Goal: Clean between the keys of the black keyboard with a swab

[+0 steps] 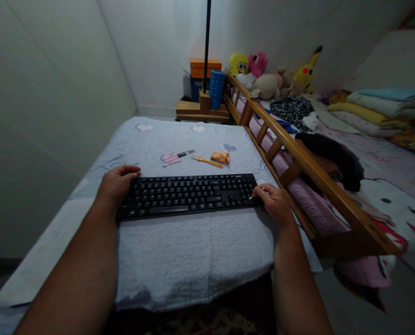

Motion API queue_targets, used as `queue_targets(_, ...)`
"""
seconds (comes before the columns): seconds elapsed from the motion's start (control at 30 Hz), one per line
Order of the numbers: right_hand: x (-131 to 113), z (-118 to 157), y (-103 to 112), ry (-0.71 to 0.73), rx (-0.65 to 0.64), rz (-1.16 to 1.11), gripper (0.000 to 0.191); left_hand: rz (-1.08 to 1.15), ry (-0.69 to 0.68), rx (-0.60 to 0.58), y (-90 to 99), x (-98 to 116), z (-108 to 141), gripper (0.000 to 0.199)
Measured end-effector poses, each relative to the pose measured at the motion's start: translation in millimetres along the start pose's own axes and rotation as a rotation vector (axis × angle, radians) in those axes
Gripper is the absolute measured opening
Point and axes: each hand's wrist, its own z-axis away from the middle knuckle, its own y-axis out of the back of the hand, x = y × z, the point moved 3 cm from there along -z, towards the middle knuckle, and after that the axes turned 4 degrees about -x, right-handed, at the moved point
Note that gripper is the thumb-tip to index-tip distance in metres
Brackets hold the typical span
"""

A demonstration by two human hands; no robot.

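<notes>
A black keyboard (183, 194) lies across the cloth-covered table in front of me. My left hand (118, 182) grips its left end, with the fingers at the far corner. At the other end, my right hand (271, 200) pinches a cotton swab (252, 197), its white tip down at the number keys. Behind the keyboard lie a small brush (209, 162) with an orange-yellow handle and a folded orange-brown cloth (220, 158). A thin tool with a black grip (182, 154) rests to their left, and a second thin stick (171, 164) lies just below it.
A wooden bed rail (284, 144) runs close along the table's right side, near my right forearm. Past it are folded blankets (385, 109), clothes and plush toys on a bed. A black pole (206, 46), a blue foam roller (216, 90) and an orange box (205, 68) stand behind the table.
</notes>
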Motion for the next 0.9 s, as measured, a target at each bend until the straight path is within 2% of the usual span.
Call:
queue_targets(0.33,-2.3,-0.5,3.4,-0.034,0.038,0.077,0.030,0.028,-0.012,-0.019,0.0,-7.0,-7.1,0.029)
queue_targets(0.57,-2.1,-0.4,1.0,0.003,0.045,0.045,0.029,-0.016,-0.012,-0.007,0.8,-3.7,-3.6,0.028)
queue_targets(0.9,-5.7,-0.5,-6.4,0.059,-0.035,0.010,0.029,0.021,-0.017,-0.006,-0.6,-0.2,-1.5,0.024)
